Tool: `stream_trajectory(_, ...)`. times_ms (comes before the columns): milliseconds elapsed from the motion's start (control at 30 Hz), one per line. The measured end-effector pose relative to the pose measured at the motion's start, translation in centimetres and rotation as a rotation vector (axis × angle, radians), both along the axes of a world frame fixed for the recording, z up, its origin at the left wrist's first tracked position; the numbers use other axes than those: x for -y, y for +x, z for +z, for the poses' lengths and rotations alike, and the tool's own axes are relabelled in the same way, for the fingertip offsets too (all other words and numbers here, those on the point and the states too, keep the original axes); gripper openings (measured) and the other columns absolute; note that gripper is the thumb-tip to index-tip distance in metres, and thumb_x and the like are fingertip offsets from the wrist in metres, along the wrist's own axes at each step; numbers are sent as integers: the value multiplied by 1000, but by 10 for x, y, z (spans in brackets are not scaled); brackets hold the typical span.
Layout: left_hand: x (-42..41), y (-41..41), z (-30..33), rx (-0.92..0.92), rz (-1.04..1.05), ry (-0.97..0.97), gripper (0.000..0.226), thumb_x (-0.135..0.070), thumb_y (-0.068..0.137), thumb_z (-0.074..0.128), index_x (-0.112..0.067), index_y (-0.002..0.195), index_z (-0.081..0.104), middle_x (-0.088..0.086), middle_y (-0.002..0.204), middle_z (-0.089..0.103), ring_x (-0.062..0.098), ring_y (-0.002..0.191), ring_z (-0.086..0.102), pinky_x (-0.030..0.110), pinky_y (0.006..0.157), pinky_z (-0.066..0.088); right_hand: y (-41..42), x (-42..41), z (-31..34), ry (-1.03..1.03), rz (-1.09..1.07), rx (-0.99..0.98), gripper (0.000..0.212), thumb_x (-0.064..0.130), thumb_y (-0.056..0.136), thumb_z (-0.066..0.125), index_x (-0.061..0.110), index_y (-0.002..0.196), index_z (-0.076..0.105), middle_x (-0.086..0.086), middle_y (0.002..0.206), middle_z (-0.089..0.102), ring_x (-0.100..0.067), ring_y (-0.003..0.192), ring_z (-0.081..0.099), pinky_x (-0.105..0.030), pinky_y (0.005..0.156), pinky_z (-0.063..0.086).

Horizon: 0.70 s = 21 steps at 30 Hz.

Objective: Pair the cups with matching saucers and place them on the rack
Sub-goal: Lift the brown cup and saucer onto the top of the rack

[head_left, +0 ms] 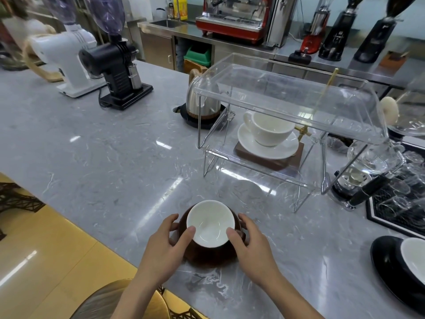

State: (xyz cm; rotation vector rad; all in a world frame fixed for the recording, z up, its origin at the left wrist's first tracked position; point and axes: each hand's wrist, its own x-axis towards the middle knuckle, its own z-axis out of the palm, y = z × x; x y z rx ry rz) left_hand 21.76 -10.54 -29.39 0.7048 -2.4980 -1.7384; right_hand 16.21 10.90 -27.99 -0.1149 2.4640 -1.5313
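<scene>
Both hands, left [169, 240] and right [249, 240], are gripping the brown cup [210, 227] and saucer [207, 259] near the counter [103, 157] edge. Lifting level is keeping the cup seated while heading for the rack [287, 125], where a white pair [268, 134] is sitting

The room around me is bright and evenly lit from overhead. White streaks of glare lie across the polished grey marble desk [96, 143], and more glints run along the clear acrylic two-tier rack [287, 111]. Shadows are soft and faint. The wide lens bends straight lines near the edges, and the far stainless steel counter [230, 42] looks slightly smeared.
</scene>
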Motion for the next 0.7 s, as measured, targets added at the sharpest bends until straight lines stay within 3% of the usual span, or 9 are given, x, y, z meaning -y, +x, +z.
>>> stream_trajectory(67, 0, -2, 0, 20, 8, 38, 80, -70, 73, 67, -36, 142, 48, -23, 117, 59, 15, 75, 77, 33, 64, 64, -2, 2, 0, -13, -24, 49, 54, 49, 89, 61, 37, 139, 46, 32, 110, 56, 15, 99, 57, -3, 71, 47)
stream_trajectory(133, -2, -4, 1, 12, 13, 61, 74, -64, 76, 69, -35, 141, 49, -23, 116, 59, 15, 74, 78, 30, 56, 63, -3, 3, -1, -22, -37, 69, 48, 44, 91, 63, 39, 135, 46, 31, 111, 56, 24, 93, 54, -2, 65, 49)
stream_trajectory(267, -7, -3, 2, -10, 11, 43, 68, -67, 76, 66, -43, 137, 48, -19, 117, 62, 19, 87, 76, 35, 65, 64, -1, 6, 0, -25, -73, 71, 57, 43, 90, 65, 31, 142, 45, 32, 107, 54, 16, 97, 55, -5, 66, 47)
stream_trajectory(367, -9, -3, 6, -41, 20, 32, 61, -65, 78, 65, -48, 134, 51, -14, 118, 65, 15, 86, 75, 30, 66, 61, 0, 6, 4, -37, -103, 75, 59, 44, 88, 66, 31, 142, 45, 30, 102, 56, 14, 97, 57, -11, 75, 48)
stream_trajectory(500, -14, -3, 20, -105, 20, 36, 43, -70, 67, 60, -62, 109, 55, -26, 113, 64, 6, 73, 73, 21, 56, 57, 2, 4, 14, -65, -116, 39, 64, 51, 80, 65, 31, 138, 49, 29, 103, 60, 11, 97, 61, -20, 82, 53)
stream_trajectory(633, -17, -2, 35, -182, 31, 81, 32, -57, 75, 67, -63, 106, 62, -26, 109, 70, 14, 71, 74, 31, 56, 62, 3, 1, 33, -119, -131, 21, 75, 65, 65, 60, 38, 135, 50, 22, 115, 61, -7, 106, 65, -37, 91, 57)
stream_trajectory(700, -20, -3, 45, -228, 17, 89, 27, -52, 80, 70, -67, 101, 64, -28, 106, 72, 16, 73, 75, 32, 55, 62, 2, -2, 42, -155, -122, 4, 65, 66, 65, 60, 46, 126, 52, 23, 113, 62, -10, 101, 67, -39, 83, 60)
